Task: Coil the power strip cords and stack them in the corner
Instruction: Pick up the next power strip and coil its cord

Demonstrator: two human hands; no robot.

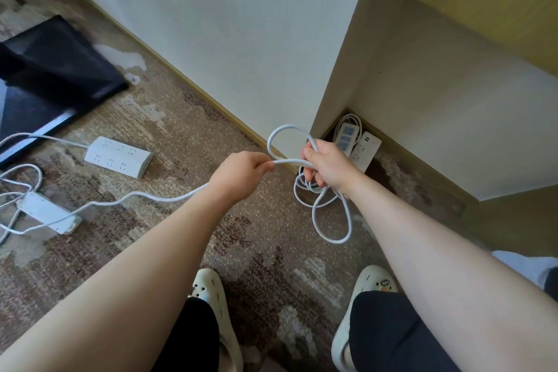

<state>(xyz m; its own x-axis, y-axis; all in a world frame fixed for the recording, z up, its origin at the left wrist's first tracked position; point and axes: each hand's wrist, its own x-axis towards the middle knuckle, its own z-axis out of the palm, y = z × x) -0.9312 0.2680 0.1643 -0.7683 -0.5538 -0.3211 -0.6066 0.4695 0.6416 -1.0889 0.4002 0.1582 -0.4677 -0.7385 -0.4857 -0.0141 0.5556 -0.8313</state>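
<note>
- The left hand [241,174] pinches the white cord [157,197], which trails left across the carpet [187,136] to a power strip [48,212].
- The right hand [327,164] grips gathered loops [324,205], fingers curled.
- Beyond, two coiled strips [357,143] lie in the corner.

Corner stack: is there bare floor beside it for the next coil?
Crowded: two strips fill the corner, and the coil held by the right hand hangs just in front. Bare carpet lies along the baseboard, between the wide strip and the left hand.
</note>
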